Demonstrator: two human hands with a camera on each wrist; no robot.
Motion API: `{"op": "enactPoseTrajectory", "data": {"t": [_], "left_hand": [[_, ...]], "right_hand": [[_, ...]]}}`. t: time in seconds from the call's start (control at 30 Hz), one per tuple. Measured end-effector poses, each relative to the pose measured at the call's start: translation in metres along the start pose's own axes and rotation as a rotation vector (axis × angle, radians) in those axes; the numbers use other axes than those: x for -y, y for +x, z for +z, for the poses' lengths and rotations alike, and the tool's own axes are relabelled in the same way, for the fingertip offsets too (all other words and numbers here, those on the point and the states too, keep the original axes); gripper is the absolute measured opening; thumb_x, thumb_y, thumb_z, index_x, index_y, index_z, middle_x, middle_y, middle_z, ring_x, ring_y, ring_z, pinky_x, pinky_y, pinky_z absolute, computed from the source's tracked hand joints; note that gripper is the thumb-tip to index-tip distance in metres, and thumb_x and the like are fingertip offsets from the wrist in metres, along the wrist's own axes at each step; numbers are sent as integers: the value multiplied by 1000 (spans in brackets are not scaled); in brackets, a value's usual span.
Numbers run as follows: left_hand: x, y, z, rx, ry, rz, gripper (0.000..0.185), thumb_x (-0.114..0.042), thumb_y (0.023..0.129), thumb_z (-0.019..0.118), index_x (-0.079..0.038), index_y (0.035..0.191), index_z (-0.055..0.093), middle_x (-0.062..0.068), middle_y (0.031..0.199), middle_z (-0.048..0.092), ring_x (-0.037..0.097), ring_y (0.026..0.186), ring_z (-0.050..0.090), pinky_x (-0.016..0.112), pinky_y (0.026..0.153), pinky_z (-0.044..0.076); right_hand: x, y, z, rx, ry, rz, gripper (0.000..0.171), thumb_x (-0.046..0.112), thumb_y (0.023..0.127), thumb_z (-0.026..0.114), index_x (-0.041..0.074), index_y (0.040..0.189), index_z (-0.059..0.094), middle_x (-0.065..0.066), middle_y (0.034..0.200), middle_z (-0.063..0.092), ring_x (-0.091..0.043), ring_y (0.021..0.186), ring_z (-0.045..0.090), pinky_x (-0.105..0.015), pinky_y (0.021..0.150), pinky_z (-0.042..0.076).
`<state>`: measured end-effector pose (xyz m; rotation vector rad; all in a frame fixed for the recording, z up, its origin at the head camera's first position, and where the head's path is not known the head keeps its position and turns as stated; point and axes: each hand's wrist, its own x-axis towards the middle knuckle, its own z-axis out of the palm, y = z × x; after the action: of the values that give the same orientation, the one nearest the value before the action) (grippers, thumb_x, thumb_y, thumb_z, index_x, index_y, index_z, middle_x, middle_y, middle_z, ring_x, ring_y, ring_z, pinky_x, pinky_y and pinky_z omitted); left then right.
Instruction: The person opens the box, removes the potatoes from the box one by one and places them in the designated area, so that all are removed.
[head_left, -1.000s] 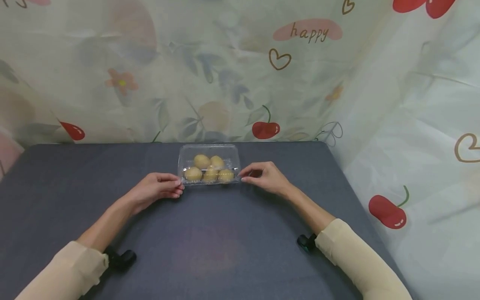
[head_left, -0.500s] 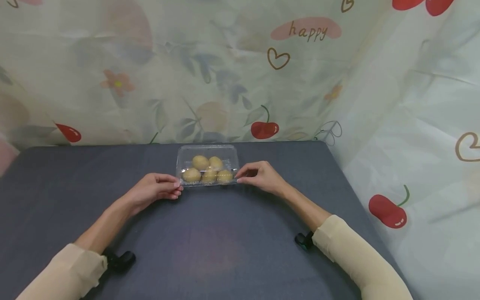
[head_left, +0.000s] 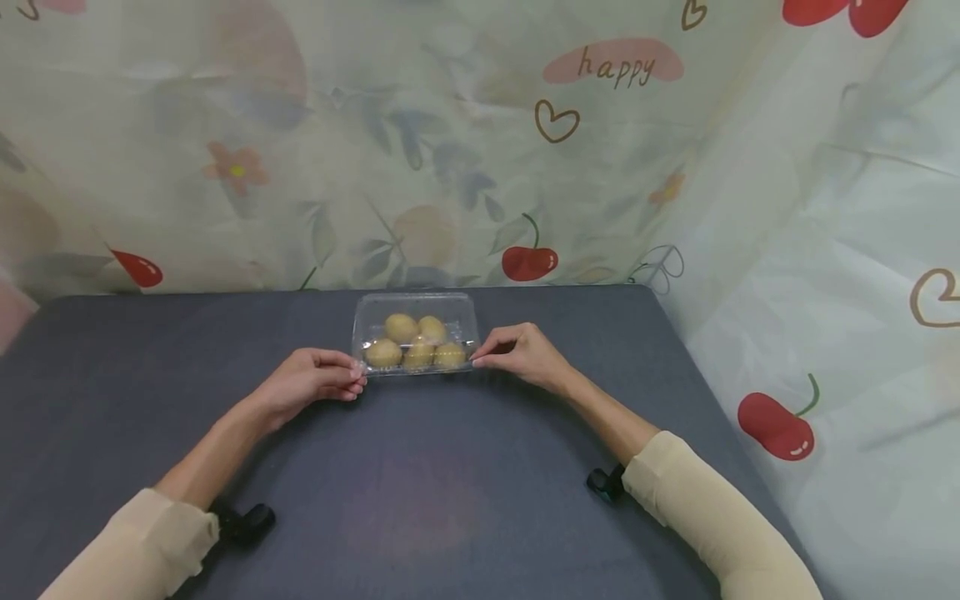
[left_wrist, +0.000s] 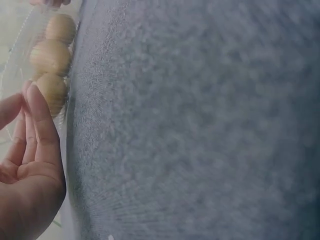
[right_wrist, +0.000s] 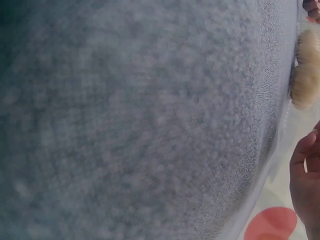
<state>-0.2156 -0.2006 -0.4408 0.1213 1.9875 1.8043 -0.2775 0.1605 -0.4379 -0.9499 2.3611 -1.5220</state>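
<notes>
A clear plastic box (head_left: 375, 311) sits near the far edge of the table, with several round yellow-brown, potato-like items (head_left: 401, 327) inside. In the head view, my left hand (head_left: 311, 385) pinches the box's front left corner between thumb and fingers. At the front right corner, the thumb and index finger of my right hand (head_left: 525, 357) pinch the rim. The left wrist view shows the round items (left_wrist: 50, 57) through the plastic, just beyond the left hand (left_wrist: 32, 175). Only part of the right hand (right_wrist: 307, 180) shows in the right wrist view. Whether the lid is fastened cannot be seen.
A dark grey cloth covers the table (head_left: 420, 492). Behind it hangs a pale patterned curtain (head_left: 465, 125), close to the back of the box; another patterned sheet (head_left: 847, 317) runs along the right side. Black wrist cameras (head_left: 251, 523) sit by both sleeves.
The right fingertips have shifted slightly left, closer onto the box's corner. My left hand keeps its pinch, and the box stays in nearly the same place. The head view itself has shifted a little.
</notes>
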Motion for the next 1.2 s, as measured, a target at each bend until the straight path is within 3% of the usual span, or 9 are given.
{"op": "enactPoseTrajectory", "data": {"t": [0.17,0.47,0.73,1.0,1.2], "left_hand": [[1,2,3,-21,18,9,38,-16,97,67,12,120,59,21,109,67,21,94,69,35,86,59],[-2,2,9,-135,-6,81,43,-12,94,71,1,125,43,17,106,70,25,97,71,38,89,58],[-4,-2,11,-157,-22,77,47,-9,94,70,0,130,43,12,100,71,23,94,70,37,88,58],[-4,0,15,-170,-47,84,47,-9,93,71,1,130,44,10,97,71,24,93,71,37,88,58],[-2,1,17,-190,-55,89,48,-8,92,72,0,131,45,7,94,72,24,91,71,37,87,59]], "right_hand": [[-1,0,-1,-1,26,11,5,8,84,80,8,89,80,-4,83,72,-40,76,64,-24,58,50],[0,0,-4,-2,-22,1,5,13,83,82,12,87,81,-1,82,72,-24,71,64,-26,59,51],[0,0,-3,8,-26,0,4,15,84,81,12,87,80,-1,81,71,-23,70,62,-26,59,50],[4,-2,-6,-35,15,-11,5,13,86,79,9,89,79,-5,84,70,-33,75,62,-28,63,52],[15,-3,-6,-36,33,8,4,10,88,77,7,91,78,-17,88,69,-46,80,59,-33,65,52]]}}
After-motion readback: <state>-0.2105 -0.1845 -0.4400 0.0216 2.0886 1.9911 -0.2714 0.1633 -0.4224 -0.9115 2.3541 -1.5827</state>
